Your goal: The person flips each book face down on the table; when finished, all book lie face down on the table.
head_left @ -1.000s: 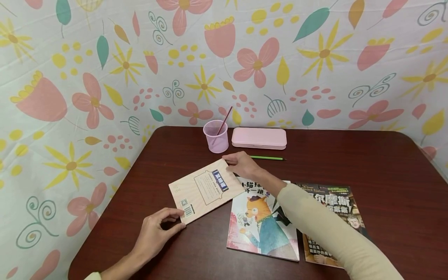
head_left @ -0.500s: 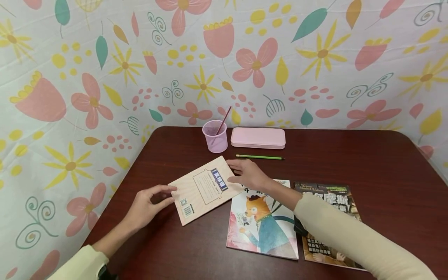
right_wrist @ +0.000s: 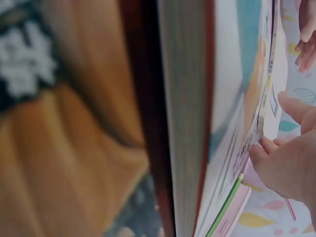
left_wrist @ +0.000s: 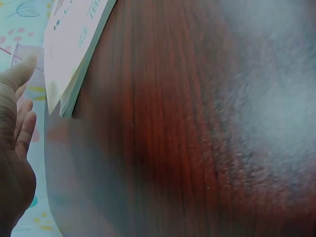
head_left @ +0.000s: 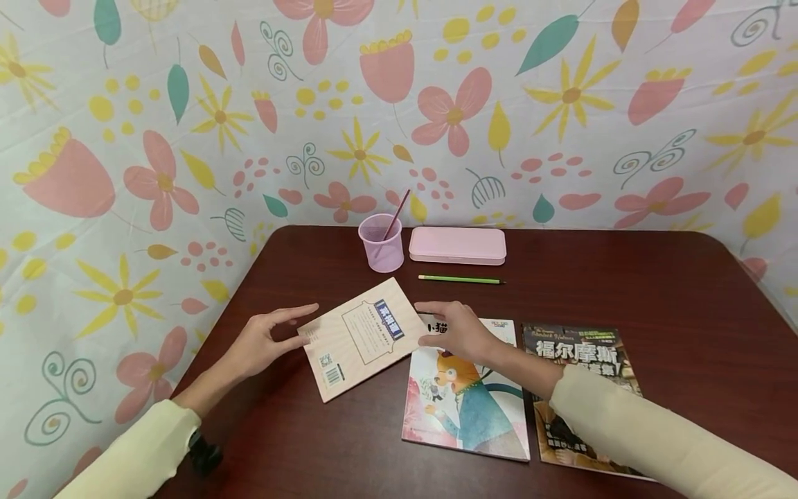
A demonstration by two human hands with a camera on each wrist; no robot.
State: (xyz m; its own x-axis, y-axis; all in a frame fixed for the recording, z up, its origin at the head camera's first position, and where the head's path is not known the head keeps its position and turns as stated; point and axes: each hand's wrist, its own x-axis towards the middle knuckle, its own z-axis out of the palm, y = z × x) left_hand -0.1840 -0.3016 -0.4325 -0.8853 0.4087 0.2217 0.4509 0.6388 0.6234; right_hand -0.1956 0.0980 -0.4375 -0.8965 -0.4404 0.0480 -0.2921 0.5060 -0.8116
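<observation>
A cream-coloured book (head_left: 355,343) lies tilted on the dark table, its barcode side up. Its right corner overlaps a picture book (head_left: 467,409) with an orange cat on the cover. My left hand (head_left: 264,339) is at the cream book's left corner, fingers and thumb spread apart; the left wrist view shows the book (left_wrist: 74,44) with its cover slightly lifted from the pages. At the opposite edge is my right hand (head_left: 464,333), its fingers extended and thumb over the book's edge. Whether that thumb touches the cover is hard to tell.
A dark-covered book (head_left: 576,353) lies to the right, partly under my right sleeve. Behind the books are a green pencil (head_left: 461,279), a pink pencil case (head_left: 458,245) and a lilac mesh cup (head_left: 382,246) holding a reddish stick. A floral cloth hangs behind the table.
My left hand has let go of the cream book's lower left corner and moved up and away. My right hand has slid from the top corner down along the right edge, loosening its fingers.
</observation>
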